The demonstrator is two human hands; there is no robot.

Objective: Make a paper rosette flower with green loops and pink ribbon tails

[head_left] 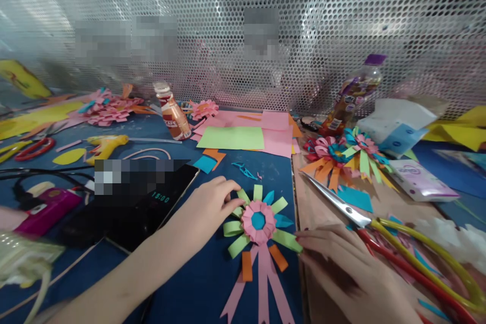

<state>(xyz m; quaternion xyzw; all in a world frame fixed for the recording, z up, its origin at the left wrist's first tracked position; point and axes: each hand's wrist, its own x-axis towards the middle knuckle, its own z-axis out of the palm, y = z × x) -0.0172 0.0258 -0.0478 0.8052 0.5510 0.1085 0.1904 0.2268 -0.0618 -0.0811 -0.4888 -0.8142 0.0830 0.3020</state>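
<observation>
A paper rosette (258,221) lies flat on the blue table in front of me. It has a pleated pink ring around a blue centre, light-green loops and strips, blue pointed pieces, two orange tabs and long pink tails. My left hand (217,201) reaches in from the left, thumb and fingers closed at the upper-left green strip. On the other side, my right hand (347,268) pinches the end of the right-hand green strip (284,239) between thumb and fingertips. Large scissors (364,220) with yellow and red handles lie beside and partly behind my right hand.
A black phone (152,207) lies left of my left arm. Behind it are a yellow glue gun (108,147) and a drink bottle (171,111). Green paper (230,137) rests on pink sheets. Finished rosettes (345,154), a tissue pack (421,180) and a purple-capped bottle (353,93) stand right.
</observation>
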